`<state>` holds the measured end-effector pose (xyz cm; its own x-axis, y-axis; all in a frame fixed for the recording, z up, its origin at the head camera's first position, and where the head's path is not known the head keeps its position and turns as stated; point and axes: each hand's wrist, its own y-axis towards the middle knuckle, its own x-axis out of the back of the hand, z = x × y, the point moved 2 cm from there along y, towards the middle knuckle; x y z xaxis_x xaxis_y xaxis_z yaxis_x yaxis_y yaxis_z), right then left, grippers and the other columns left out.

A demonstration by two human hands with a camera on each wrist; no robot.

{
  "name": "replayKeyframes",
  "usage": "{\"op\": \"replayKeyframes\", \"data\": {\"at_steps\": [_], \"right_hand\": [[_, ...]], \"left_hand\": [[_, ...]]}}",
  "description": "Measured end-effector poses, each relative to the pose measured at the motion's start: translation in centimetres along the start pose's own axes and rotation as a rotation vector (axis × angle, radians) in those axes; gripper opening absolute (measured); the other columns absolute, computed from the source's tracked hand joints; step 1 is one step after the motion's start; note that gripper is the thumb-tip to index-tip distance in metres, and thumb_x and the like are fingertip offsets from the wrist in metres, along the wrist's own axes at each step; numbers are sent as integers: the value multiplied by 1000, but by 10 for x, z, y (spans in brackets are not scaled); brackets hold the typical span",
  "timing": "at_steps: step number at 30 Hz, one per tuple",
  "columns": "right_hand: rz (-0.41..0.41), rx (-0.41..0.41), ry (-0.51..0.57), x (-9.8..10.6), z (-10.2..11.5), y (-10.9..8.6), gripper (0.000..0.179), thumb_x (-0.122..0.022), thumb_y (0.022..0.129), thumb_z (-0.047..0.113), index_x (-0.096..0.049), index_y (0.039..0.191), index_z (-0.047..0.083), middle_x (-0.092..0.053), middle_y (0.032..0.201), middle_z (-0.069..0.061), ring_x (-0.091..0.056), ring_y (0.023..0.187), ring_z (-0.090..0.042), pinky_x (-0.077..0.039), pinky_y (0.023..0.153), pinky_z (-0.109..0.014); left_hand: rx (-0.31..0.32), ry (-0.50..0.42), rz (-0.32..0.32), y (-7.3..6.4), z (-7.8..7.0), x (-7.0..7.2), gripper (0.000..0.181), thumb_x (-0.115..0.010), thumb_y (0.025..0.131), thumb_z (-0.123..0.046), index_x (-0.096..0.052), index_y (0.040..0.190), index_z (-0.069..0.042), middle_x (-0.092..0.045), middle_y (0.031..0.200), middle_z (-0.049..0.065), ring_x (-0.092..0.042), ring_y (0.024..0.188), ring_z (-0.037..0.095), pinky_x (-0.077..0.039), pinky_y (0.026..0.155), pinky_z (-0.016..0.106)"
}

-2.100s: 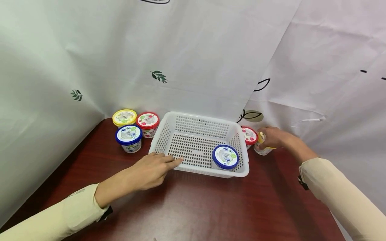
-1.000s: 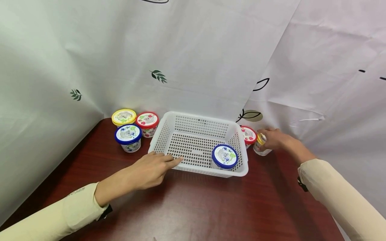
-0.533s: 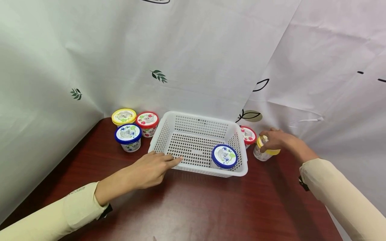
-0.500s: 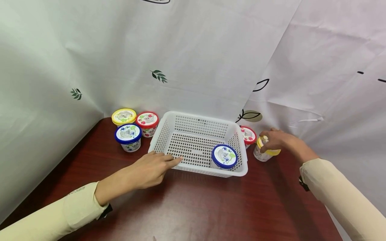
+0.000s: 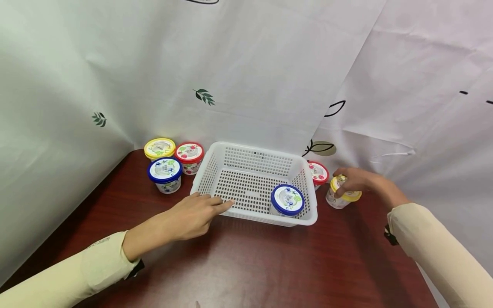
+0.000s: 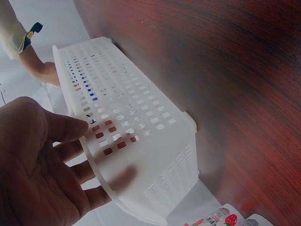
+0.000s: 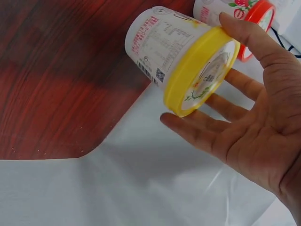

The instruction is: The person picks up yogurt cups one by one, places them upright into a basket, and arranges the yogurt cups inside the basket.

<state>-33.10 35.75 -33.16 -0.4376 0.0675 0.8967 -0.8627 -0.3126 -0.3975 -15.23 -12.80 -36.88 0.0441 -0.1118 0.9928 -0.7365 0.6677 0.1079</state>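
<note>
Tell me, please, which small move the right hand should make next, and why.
I'd probably have the right hand lift the yellow-lidded tub it grips: its thumb and fingers are round the lid, and a red-lidded tub and the white perforated basket stand close on the left, so height should help clear them. The left hand holds the basket's rim.

A small screened-off tabletop booth (image 5: 269, 107), within premises of indeterminable type, is indicated by pale, creased sheets (image 5: 246, 64) that bear leaf prints (image 5: 204, 96) and hang along the back, left and right sides of a reddish-brown, wood-grained table (image 5: 246, 265).
</note>
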Motion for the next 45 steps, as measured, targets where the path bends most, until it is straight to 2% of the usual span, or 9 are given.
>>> {"op": "replayKeyframes", "data": {"at_steps": [6,12,17,28,38,45], "right_hand": [[29,4,6,4,4,-9,92,-94,83,38,-56,156,-6,-57,154,-40,-59,135,-53,-53,112,-70],[40,29,18,4,4,-11,90,-98,82,35,-60,153,-6,-58,155,-38,-58,137,-52,-50,116,-71],[61,60,32,6,7,-16,92,-100,80,37,-62,153,-4,-63,154,-33,-59,136,-49,-49,117,-70],[139,40,34,11,13,-24,96,-101,81,39,-59,158,0,-59,156,-31,-55,139,-49,-51,116,-70],[140,76,0,29,28,-27,92,-101,82,35,-61,157,0,-68,142,-23,-61,129,-43,-57,110,-64],[98,97,-42,39,37,-31,91,-103,78,34,-65,153,1,-69,142,-22,-62,128,-41,-56,110,-64]], "left_hand": [[1,3,5,1,0,0,58,-68,102,-6,-66,159,-14,-79,136,6,-74,110,29,-61,93,48],[-3,5,10,1,-1,1,58,-67,102,-6,-66,159,-14,-79,136,6,-74,111,29,-61,93,49],[-8,12,14,2,0,3,59,-67,102,-6,-66,160,-14,-79,135,6,-74,108,29,-61,91,48],[-26,20,4,2,-1,3,58,-68,101,-5,-67,159,-14,-80,132,6,-74,106,29,-62,88,47],[-6,5,20,0,0,1,57,-67,102,-6,-67,159,-14,-79,136,7,-75,110,30,-62,92,49],[-2,-9,26,0,3,1,59,-64,102,-4,-66,160,-15,-79,137,7,-75,112,30,-61,93,50]]}}
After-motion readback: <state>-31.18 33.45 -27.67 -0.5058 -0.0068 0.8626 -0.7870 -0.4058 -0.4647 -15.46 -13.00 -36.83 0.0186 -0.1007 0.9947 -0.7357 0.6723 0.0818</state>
